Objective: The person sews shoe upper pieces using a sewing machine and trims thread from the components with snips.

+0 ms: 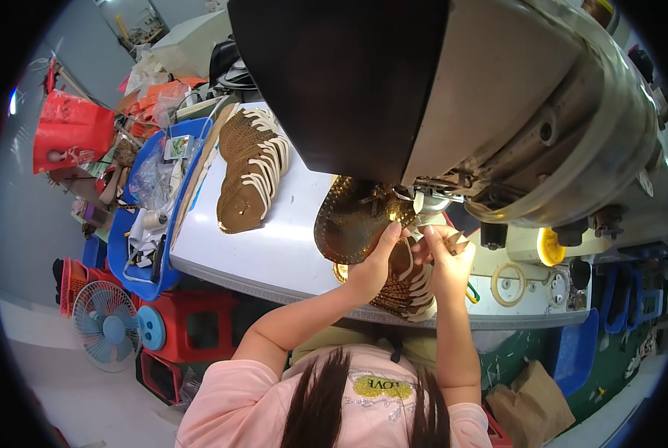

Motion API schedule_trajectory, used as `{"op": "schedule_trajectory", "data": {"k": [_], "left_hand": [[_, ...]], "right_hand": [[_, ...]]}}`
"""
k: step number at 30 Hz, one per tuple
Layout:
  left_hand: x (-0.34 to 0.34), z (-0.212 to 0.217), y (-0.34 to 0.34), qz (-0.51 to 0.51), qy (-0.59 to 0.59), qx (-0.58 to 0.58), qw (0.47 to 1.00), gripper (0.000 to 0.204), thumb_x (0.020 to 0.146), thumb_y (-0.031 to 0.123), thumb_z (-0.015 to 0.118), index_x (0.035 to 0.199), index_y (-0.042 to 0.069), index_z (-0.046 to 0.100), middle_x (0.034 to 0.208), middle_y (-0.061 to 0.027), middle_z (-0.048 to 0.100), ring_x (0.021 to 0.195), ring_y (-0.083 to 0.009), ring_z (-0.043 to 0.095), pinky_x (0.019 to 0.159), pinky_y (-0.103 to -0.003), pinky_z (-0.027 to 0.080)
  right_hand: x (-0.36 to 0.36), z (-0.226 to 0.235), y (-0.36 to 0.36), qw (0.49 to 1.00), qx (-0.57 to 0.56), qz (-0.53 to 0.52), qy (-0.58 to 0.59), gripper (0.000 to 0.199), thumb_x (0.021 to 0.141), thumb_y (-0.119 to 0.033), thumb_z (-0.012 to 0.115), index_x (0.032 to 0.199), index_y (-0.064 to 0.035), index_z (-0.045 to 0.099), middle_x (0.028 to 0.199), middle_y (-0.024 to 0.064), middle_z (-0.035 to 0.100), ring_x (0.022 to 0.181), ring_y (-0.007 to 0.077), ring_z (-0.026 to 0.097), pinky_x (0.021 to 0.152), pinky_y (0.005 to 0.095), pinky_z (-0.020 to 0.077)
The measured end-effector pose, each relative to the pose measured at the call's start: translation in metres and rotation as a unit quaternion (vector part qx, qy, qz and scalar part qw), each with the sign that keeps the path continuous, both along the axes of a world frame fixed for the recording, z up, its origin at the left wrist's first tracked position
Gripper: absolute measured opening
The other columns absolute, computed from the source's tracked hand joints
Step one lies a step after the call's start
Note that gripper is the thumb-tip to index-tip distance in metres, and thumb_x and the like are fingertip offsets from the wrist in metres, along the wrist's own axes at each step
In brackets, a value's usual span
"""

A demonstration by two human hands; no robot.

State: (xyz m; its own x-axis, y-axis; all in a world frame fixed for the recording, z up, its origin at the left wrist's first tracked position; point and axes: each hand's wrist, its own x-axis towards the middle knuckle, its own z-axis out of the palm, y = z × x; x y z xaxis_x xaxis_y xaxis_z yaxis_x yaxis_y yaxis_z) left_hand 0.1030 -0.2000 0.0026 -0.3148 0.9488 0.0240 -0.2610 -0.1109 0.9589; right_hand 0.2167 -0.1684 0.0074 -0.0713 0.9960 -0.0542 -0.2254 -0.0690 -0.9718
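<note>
A shiny brown leather shoe upper (353,224), with holes punched along its edge, lies under the needle area of a large sewing machine (491,97). My left hand (375,265) grips its near right edge, thumb on top. Close beside it, my right hand (447,261) is closed, fingertips pinched near the upper's right side. A small pointed dark piece sticks out of the right hand; its kind is unclear. Below both hands, a stack of brown uppers with pale straps (405,295) overlaps at the table's front edge. The machine head hides the far end of the upper.
Another overlapping row of brown uppers (252,175) lies on the white table (222,250), left. Beyond it stands a blue basket (171,254) with thread and scraps. A wooden ring (496,286) and a yellow disc (551,246) are at right. A fan (108,326) stands lower left.
</note>
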Motion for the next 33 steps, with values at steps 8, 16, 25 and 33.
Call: {"op": "schedule_trajectory", "data": {"k": [8, 16, 25, 33], "left_hand": [[-0.009, 0.006, 0.013, 0.029, 0.175, 0.112, 0.978, 0.017, 0.084, 0.016, 0.054, 0.072, 0.004, 0.056, 0.067, 0.0014, 0.054, 0.061, -0.0065, 0.048, 0.054, -0.021, 0.038], [-0.077, 0.003, 0.031, -0.143, 0.274, -0.052, 0.95, 0.041, 0.075, 0.04, 0.058, 0.079, -0.001, 0.057, 0.072, -0.0095, 0.055, 0.068, -0.0196, 0.052, 0.074, -0.033, 0.042], [-0.07, -0.027, -0.018, -0.001, 0.644, 0.062, 0.762, 0.035, 0.067, 0.027, 0.069, 0.084, 0.0, 0.055, 0.08, -0.0117, 0.051, 0.078, -0.0274, 0.048, 0.064, -0.036, 0.041], [-0.076, 0.03, 0.024, -0.143, 0.203, -0.009, 0.969, 0.012, 0.075, 0.01, 0.063, 0.076, -0.001, 0.06, 0.061, -0.0002, 0.056, 0.054, -0.0045, 0.047, 0.049, -0.02, 0.039]], "right_hand": [[0.0, -0.009, -0.002, 1.0, -0.013, 0.021, -0.012, 0.014, 0.08, -0.012, 0.056, 0.077, 0.002, 0.058, 0.059, 0.0076, 0.058, 0.043, 0.0106, 0.049, 0.043, 0.0194, 0.0377], [0.002, -0.029, -0.012, 0.983, 0.018, 0.094, -0.155, 0.009, 0.079, -0.004, 0.056, 0.076, 0.0031, 0.06, 0.062, 0.0059, 0.059, 0.046, 0.0059, 0.05, 0.042, 0.0174, 0.0395], [-0.001, -0.028, -0.008, 0.968, 0.084, 0.064, -0.228, 0.009, 0.075, -0.003, 0.061, 0.081, 0.0032, 0.06, 0.061, 0.0024, 0.056, 0.05, 0.0036, 0.047, 0.044, 0.0182, 0.0393], [0.024, 0.013, 0.005, 0.986, 0.031, 0.107, -0.124, 0.015, 0.074, -0.01, 0.064, 0.064, -0.0041, 0.054, 0.05, -0.0032, 0.047, 0.048, 0.0041, 0.043, 0.044, 0.0197, 0.0346]]}}
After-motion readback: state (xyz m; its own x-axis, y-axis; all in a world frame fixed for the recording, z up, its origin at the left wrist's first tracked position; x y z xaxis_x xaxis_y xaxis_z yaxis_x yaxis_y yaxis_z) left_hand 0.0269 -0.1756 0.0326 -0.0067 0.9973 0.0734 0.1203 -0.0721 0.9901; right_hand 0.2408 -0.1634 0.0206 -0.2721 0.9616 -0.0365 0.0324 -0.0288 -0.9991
